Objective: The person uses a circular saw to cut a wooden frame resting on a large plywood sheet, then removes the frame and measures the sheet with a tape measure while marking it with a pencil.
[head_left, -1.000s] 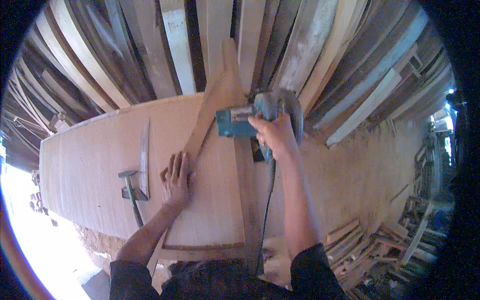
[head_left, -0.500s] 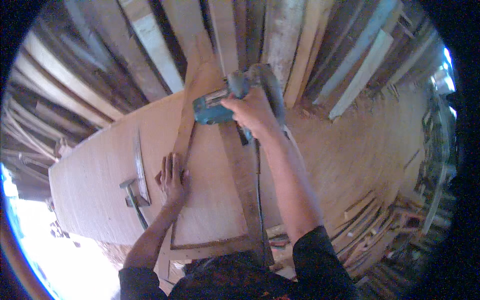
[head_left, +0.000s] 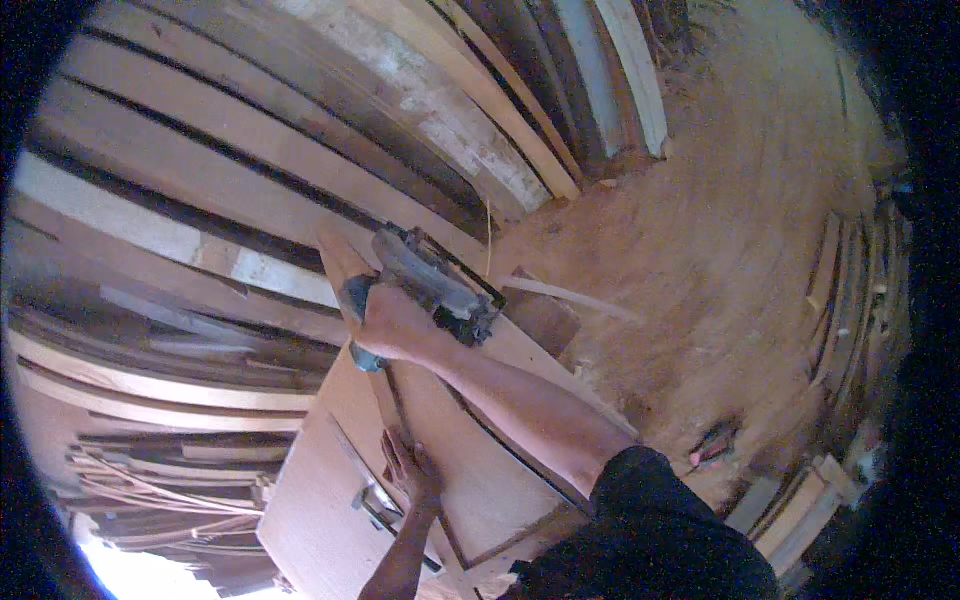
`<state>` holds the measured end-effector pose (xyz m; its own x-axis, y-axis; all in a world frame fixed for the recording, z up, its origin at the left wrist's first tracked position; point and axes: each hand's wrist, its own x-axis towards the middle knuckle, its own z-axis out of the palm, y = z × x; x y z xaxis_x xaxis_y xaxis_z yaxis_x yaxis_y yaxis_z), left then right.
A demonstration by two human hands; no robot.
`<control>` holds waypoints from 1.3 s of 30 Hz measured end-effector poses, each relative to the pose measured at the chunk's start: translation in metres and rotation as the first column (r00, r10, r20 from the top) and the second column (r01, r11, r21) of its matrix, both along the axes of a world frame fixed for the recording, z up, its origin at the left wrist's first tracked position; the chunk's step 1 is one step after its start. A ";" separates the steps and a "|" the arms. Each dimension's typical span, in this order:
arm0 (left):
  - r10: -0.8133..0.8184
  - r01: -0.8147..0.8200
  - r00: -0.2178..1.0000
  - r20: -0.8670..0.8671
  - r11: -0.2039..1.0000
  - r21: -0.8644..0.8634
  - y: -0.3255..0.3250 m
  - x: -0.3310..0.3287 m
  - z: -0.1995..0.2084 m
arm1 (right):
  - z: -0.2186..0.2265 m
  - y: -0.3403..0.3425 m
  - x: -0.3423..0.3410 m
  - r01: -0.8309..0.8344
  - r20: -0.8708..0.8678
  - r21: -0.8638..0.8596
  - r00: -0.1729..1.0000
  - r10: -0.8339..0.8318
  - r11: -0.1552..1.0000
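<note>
My right hand point(head_left: 395, 322) is wrapped round the handle of a teal and grey handheld power saw point(head_left: 430, 272), its dark base plate facing up and to the right. The saw is at the far end of a wooden frame point(head_left: 392, 408) lying on a wide pale board point(head_left: 330, 480); whether the blade touches wood cannot be seen. Fingers stretched, my left hand point(head_left: 412, 472) lies flat on the frame's left rail. Just left of it, on the board, are a metal square point(head_left: 350, 450) and a partly hidden hammer point(head_left: 375, 512).
Long planks point(head_left: 280, 130) lean in rows across the back and left. A thin strip of wood point(head_left: 570, 296) juts out beyond the board's right edge. Sawdust covers the brown floor point(head_left: 740, 230) at right. Timber offcuts point(head_left: 800, 515) are stacked at lower right.
The view has swung to the right, so the board appears turned and lower left. The saw has turned in my right hand, its base plate now showing. My left hand stays on the frame.
</note>
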<state>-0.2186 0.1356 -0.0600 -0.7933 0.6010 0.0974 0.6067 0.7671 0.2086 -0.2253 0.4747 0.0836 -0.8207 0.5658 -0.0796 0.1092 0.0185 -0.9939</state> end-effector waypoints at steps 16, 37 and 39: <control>-0.003 0.006 0.998 0.070 0.999 -0.044 -0.006 -0.001 -0.005 | 0.016 0.008 0.017 -0.095 0.030 -0.069 0.995 0.098 0.993; -0.007 0.009 1.000 0.015 0.994 -0.110 0.000 0.007 0.009 | 0.009 0.008 -0.009 -0.025 0.029 -0.031 0.999 0.026 0.999; -0.039 0.034 0.999 -0.037 0.993 -0.113 0.000 0.007 0.009 | 0.010 0.008 -0.010 -0.049 0.042 -0.019 0.998 0.050 0.999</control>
<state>-0.2111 0.1359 -0.0511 -0.7676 0.6383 0.0579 0.6406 0.7616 0.0981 -0.2357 0.4831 0.0934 -0.8434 0.5226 -0.1243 0.1502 0.0073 -0.9886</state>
